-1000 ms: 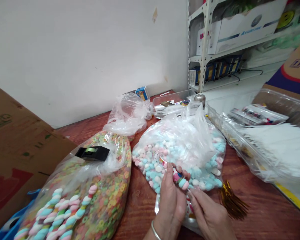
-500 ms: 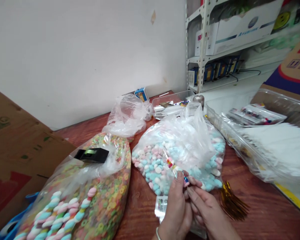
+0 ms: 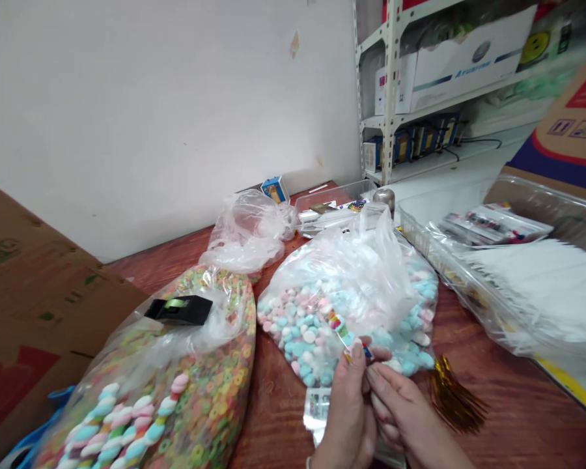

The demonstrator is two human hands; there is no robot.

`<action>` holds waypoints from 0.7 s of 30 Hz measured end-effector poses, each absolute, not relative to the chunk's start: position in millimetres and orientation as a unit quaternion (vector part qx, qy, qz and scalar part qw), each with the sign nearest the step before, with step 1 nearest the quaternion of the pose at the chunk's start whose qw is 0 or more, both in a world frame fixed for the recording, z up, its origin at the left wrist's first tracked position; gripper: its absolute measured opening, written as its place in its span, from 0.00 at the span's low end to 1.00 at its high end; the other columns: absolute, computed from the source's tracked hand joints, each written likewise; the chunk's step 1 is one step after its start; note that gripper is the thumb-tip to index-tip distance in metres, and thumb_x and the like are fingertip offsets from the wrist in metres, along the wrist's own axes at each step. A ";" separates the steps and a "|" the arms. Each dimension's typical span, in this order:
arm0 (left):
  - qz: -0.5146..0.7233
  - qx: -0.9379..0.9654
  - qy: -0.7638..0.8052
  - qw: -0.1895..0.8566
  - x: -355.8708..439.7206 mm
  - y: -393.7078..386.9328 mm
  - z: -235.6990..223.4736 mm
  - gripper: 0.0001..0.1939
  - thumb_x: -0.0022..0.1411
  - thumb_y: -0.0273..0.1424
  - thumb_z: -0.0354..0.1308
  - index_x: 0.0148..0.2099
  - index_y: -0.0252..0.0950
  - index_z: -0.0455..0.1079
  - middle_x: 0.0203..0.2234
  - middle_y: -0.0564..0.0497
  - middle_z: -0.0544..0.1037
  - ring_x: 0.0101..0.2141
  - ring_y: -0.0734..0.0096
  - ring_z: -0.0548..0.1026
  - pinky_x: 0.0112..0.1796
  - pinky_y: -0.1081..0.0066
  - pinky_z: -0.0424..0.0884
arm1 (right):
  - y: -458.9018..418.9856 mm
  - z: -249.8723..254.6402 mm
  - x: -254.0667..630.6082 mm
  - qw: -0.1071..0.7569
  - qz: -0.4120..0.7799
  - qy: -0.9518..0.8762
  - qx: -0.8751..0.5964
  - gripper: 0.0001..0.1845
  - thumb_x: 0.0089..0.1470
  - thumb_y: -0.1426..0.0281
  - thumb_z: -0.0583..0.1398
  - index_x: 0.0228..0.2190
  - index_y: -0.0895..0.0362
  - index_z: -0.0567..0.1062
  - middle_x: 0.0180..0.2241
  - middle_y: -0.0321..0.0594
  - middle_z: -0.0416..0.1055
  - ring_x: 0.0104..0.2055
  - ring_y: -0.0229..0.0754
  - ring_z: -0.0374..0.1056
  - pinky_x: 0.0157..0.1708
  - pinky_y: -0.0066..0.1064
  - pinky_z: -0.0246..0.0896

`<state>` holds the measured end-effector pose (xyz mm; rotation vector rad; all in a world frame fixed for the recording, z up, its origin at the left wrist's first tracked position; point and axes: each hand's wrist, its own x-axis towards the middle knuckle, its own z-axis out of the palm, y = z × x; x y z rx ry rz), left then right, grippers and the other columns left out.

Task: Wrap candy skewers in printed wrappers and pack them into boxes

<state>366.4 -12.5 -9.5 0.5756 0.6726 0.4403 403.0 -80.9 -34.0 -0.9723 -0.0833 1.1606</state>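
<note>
My left hand pinches a narrow clear wrapper with small coloured candies in it, pointing up and away. Close against it, my right hand has thumb and fingers pressed together at the wrapper's lower end; what they grip is hidden. Behind both hands lies a large clear bag of pink, white and blue marshmallows. A bundle of gold twist ties rests to the right of my right hand. Beneath my left hand, a printed clear packet is partly covered.
At left, a bag of ring-shaped candy carries a black tape dispenser and several marshmallow sticks. A clear bin with white sleeves stands right. Cardboard boxes flank the table; a metal shelf is behind.
The wrapped candies between my hands have tilted slightly, and more of their colours show. My fingers stay together at the lower end. The view has shifted a little.
</note>
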 end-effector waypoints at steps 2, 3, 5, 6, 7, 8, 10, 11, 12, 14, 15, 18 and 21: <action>0.217 0.260 0.295 0.893 365.6 -1.6 -3.5 0.21 0.60 0.45 0.56 0.48 0.35 0.70 0.41 0.44 0.78 0.34 0.68 0.75 0.37 0.70 0.69 | -83.8 -30.9 404.2 0.714 0.569 -0.035 -0.405 0.25 0.48 0.46 0.63 0.27 0.55 0.66 0.13 0.20 0.46 0.12 0.24 0.34 0.10 0.19 0.30; 0.226 0.254 0.283 0.897 365.7 5.2 -0.1 0.22 0.60 0.46 0.56 0.50 0.35 0.69 0.41 0.43 0.77 0.35 0.68 0.75 0.37 0.69 0.70 | -85.5 -30.6 403.8 0.712 0.584 -0.036 -0.389 0.24 0.49 0.47 0.63 0.27 0.56 0.67 0.13 0.20 0.47 0.11 0.24 0.34 0.10 0.18 0.30; 0.234 0.259 0.268 0.898 366.1 15.2 4.2 0.23 0.60 0.43 0.57 0.53 0.35 0.67 0.37 0.45 0.77 0.35 0.67 0.76 0.38 0.68 0.70 | -87.7 -31.6 401.5 0.712 0.598 -0.038 -0.365 0.23 0.50 0.48 0.63 0.27 0.56 0.68 0.13 0.20 0.48 0.11 0.23 0.35 0.09 0.18 0.31; 0.230 0.270 0.267 0.896 366.2 16.8 4.3 0.24 0.60 0.41 0.58 0.54 0.35 0.66 0.34 0.47 0.77 0.35 0.67 0.76 0.38 0.68 0.70 | -87.5 -32.3 400.0 0.712 0.602 -0.038 -0.360 0.24 0.50 0.48 0.63 0.27 0.57 0.67 0.13 0.20 0.48 0.11 0.23 0.35 0.09 0.18 0.31; 0.222 0.280 0.268 0.895 366.0 15.9 3.2 0.23 0.60 0.40 0.59 0.55 0.34 0.66 0.30 0.49 0.76 0.34 0.67 0.76 0.38 0.68 0.70 | -86.6 -32.8 398.6 0.711 0.605 -0.036 -0.357 0.24 0.49 0.48 0.63 0.27 0.56 0.67 0.13 0.19 0.48 0.11 0.23 0.34 0.09 0.18 0.31; 0.214 0.286 0.272 0.893 365.5 12.9 1.3 0.23 0.59 0.39 0.60 0.54 0.35 0.66 0.27 0.51 0.75 0.33 0.68 0.75 0.37 0.69 0.70 | -84.9 -32.8 397.3 0.710 0.607 -0.031 -0.356 0.25 0.48 0.47 0.64 0.27 0.56 0.66 0.12 0.19 0.48 0.10 0.23 0.34 0.09 0.18 0.30; 0.211 0.290 0.279 0.891 363.6 3.0 -3.1 0.23 0.59 0.40 0.61 0.54 0.36 0.67 0.25 0.52 0.74 0.32 0.69 0.75 0.36 0.70 0.69 | -81.1 -31.0 396.0 0.712 0.603 -0.017 -0.359 0.25 0.47 0.47 0.64 0.27 0.54 0.64 0.12 0.18 0.48 0.10 0.23 0.33 0.09 0.18 0.30; 0.212 0.293 0.283 0.888 362.4 -2.2 -4.7 0.23 0.58 0.41 0.61 0.53 0.36 0.68 0.26 0.52 0.74 0.32 0.69 0.75 0.36 0.71 0.69 | -79.5 -29.3 396.1 0.715 0.599 -0.009 -0.361 0.26 0.46 0.47 0.65 0.27 0.54 0.63 0.12 0.18 0.48 0.11 0.23 0.33 0.09 0.18 0.29; 0.208 0.297 0.289 0.886 361.3 -6.6 -5.6 0.23 0.58 0.41 0.61 0.53 0.35 0.68 0.28 0.50 0.75 0.32 0.69 0.75 0.36 0.71 0.69 | -78.4 -27.3 396.6 0.719 0.594 -0.002 -0.362 0.26 0.46 0.47 0.65 0.27 0.54 0.62 0.12 0.18 0.48 0.11 0.23 0.33 0.10 0.18 0.29; 0.189 0.307 0.302 0.883 360.0 -12.0 -5.8 0.22 0.59 0.42 0.59 0.52 0.34 0.69 0.31 0.47 0.77 0.33 0.69 0.75 0.36 0.72 0.68 | -78.1 -23.0 399.0 0.723 0.585 0.007 -0.367 0.26 0.45 0.47 0.65 0.29 0.53 0.62 0.12 0.17 0.48 0.11 0.24 0.32 0.10 0.18 0.29; 0.184 0.308 0.307 0.881 360.1 -12.9 -5.6 0.21 0.60 0.42 0.58 0.50 0.33 0.70 0.32 0.46 0.78 0.33 0.69 0.75 0.36 0.72 0.68 | -78.8 -21.0 400.8 0.718 0.584 0.008 -0.378 0.26 0.45 0.46 0.65 0.30 0.52 0.63 0.12 0.17 0.48 0.11 0.24 0.32 0.10 0.18 0.28; 0.207 0.305 0.309 0.877 363.1 -11.5 -7.4 0.15 0.61 0.40 0.58 0.41 0.32 0.73 0.30 0.47 0.77 0.31 0.71 0.74 0.33 0.75 0.67 | -81.6 -17.0 405.9 0.721 0.519 -0.032 -0.458 0.25 0.45 0.48 0.66 0.32 0.53 0.67 0.14 0.21 0.53 0.12 0.26 0.42 0.10 0.18 0.39; 0.211 0.332 0.326 0.859 365.1 -10.4 -12.7 0.12 0.58 0.38 0.62 0.37 0.32 0.74 0.24 0.51 0.75 0.26 0.74 0.72 0.30 0.76 0.67 | -82.2 -17.6 407.1 0.749 0.417 -0.081 -0.509 0.23 0.46 0.51 0.66 0.34 0.55 0.70 0.19 0.26 0.61 0.19 0.29 0.57 0.18 0.18 0.54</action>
